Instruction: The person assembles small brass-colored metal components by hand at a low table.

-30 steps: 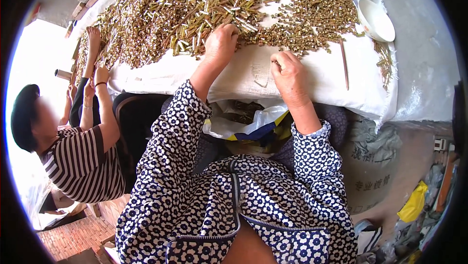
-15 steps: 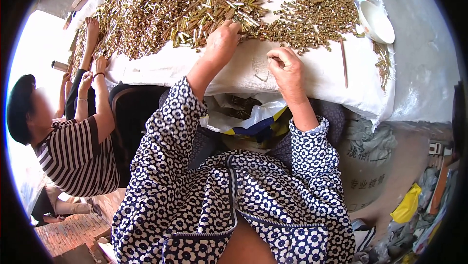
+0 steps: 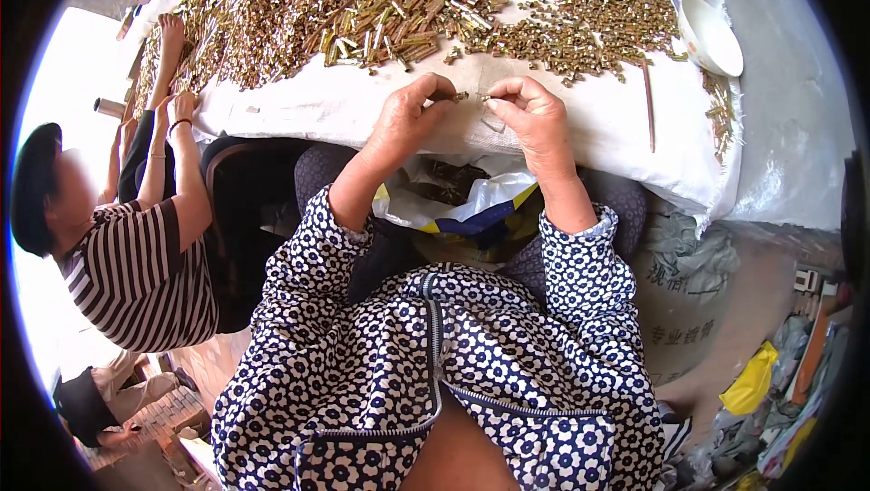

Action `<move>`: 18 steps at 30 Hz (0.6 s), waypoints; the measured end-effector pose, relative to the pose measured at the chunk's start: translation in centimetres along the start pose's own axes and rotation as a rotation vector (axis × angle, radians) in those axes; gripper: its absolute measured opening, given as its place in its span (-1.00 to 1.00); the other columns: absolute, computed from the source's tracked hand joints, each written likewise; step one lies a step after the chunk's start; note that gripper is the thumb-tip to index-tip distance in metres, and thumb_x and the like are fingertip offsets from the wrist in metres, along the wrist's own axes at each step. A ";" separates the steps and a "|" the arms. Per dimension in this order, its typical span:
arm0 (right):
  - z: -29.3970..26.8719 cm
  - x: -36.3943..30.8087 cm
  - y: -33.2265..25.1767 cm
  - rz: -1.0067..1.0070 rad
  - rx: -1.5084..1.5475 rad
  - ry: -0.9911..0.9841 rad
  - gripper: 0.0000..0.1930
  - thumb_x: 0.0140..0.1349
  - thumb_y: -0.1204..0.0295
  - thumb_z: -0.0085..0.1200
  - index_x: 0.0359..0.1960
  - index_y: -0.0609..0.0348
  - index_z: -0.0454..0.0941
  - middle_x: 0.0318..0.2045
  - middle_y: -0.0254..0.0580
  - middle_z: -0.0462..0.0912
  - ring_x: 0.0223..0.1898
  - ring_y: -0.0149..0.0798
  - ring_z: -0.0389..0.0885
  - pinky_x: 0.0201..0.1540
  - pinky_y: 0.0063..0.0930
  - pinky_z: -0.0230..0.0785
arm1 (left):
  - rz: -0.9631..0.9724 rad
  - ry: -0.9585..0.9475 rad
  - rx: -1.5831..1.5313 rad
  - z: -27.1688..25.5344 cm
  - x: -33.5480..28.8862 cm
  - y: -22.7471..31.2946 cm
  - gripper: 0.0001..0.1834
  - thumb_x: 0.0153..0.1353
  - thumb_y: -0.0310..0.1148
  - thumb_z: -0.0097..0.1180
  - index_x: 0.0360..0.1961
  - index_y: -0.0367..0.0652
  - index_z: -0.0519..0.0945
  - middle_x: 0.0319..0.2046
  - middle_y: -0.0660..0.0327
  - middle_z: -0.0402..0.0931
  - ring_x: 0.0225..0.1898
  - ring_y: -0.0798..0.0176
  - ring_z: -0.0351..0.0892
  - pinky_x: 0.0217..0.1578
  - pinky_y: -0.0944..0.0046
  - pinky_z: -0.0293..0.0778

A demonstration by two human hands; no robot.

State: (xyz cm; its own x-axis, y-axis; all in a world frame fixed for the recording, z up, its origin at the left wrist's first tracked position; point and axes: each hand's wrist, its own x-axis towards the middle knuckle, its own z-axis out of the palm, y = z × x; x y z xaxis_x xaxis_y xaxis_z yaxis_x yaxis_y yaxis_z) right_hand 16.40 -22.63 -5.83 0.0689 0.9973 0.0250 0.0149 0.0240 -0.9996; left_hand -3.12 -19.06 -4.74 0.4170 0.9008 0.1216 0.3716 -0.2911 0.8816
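White cloth point(image 3: 335, 110) is spread over the table across the upper half of the frame, and its near edge hangs down toward the lap of the person wearing the camera. Brass pieces point(image 3: 362, 1) are heaped over the cloth from the upper left to the upper centre; a second, finer pile of short brass pieces point(image 3: 589, 24) is seen at the upper right. A white bowl point(image 3: 711, 38) is set at the far right edge of the cloth, and a thin stick point(image 3: 649, 106) lies just left of it, pointing up and down the frame.

At the left of the frame a co-worker in a striped top point(image 3: 136, 273) is seated, with both arms stretched up onto the heap. A plastic bag point(image 3: 462, 210) lies open below the cloth edge, between the wearer's forearms.

The left hand point(image 3: 408, 119) and the right hand point(image 3: 535, 115) are raised together just above the near edge of the cloth, at upper centre. The fingers of both are curled in and pinched thumb to forefinger. A small brass piece point(image 3: 462, 96) is held at the left fingertips, its long axis roughly level, pointing toward the right hand. Another tiny piece appears to be pinched at the right fingertips point(image 3: 494, 103); its shape cannot be told. The two hands are near each other but apart.
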 end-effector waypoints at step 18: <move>0.7 -0.4 -0.2 0.002 0.184 -0.073 -0.88 0.14 0.58 0.14 -0.27 0.22 0.55 -0.40 -0.45 0.55 -0.37 -0.61 0.45 -0.27 -0.74 0.30 | -0.147 0.041 -0.623 1.0 -1.3 -0.2 -0.86 0.19 -0.42 0.18 -0.24 -0.19 0.54 -0.49 0.36 0.52 -0.52 0.59 0.35 -0.53 0.58 0.24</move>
State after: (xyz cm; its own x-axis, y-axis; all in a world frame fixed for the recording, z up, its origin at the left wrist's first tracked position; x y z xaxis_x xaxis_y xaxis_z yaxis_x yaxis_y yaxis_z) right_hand 15.64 -22.98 -5.64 -0.0038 0.9996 0.0284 -0.1686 0.0273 -0.9853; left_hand -2.91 -20.48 -5.55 0.3619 0.9321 -0.0143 -0.1344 0.0673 0.9886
